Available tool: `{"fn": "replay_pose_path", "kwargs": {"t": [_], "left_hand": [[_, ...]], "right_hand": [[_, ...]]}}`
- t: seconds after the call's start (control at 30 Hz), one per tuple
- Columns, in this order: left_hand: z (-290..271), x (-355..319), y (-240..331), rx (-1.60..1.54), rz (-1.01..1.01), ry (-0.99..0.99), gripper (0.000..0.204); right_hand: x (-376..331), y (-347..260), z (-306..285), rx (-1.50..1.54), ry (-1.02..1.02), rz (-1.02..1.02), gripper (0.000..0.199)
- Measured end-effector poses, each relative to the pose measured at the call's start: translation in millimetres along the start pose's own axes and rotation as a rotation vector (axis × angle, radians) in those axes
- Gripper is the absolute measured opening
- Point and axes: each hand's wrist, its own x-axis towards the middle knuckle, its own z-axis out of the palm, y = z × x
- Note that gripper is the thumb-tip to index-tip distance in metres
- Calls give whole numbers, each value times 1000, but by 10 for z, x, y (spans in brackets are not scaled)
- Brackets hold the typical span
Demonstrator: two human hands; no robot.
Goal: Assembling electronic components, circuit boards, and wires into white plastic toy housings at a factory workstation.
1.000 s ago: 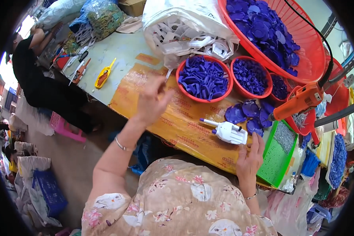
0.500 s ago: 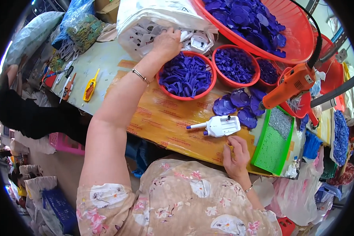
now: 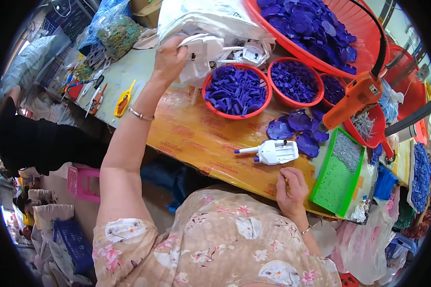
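Our left hand (image 3: 170, 57) is stretched out to the far side of the table (image 3: 187, 134), fingers closed round a white plastic piece (image 3: 198, 55) at the mouth of a big white bag (image 3: 201, 19) w/ more white parts in it. Our right hand (image 3: 292, 189) rests near the table's front edge, fingers loosely curled; can't tell if it's holding anything. Just beyond it lies a white assembled part (image 3: 273, 152) w/ a blue tip, untouched, next to loose blue discs (image 3: 297, 126). Red bowl of blue bits (image 3: 235, 91) sits right beside the left hand; a 2nd red bowl (image 3: 294, 81) further right. Orange power screwdriver (image 3: 357, 98) hangs above a green tray (image 3: 340, 174).
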Motion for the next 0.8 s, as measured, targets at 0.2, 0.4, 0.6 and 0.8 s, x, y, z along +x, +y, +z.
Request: {"fn": "replay_pose_path", "kwargs": {"t": [0.2, 0.4, 0.6, 0.8], "left_hand": [[-167, -672, 240, -858, -520, 37, 16], [-315, -1382, 527, -1498, -795, 100, 36], [-137, -2131, 1014, -1565, -944, -92, 37], [10, -2463, 1309, -1020, -617, -388, 38]], "right_hand": [[22, 20, 20, 17, 5, -20, 12], [26, -20, 5, 30, 28, 51, 8], [43, -57, 7, 60, -35, 91, 10], [191, -285, 194, 659, -257, 490, 56]]}}
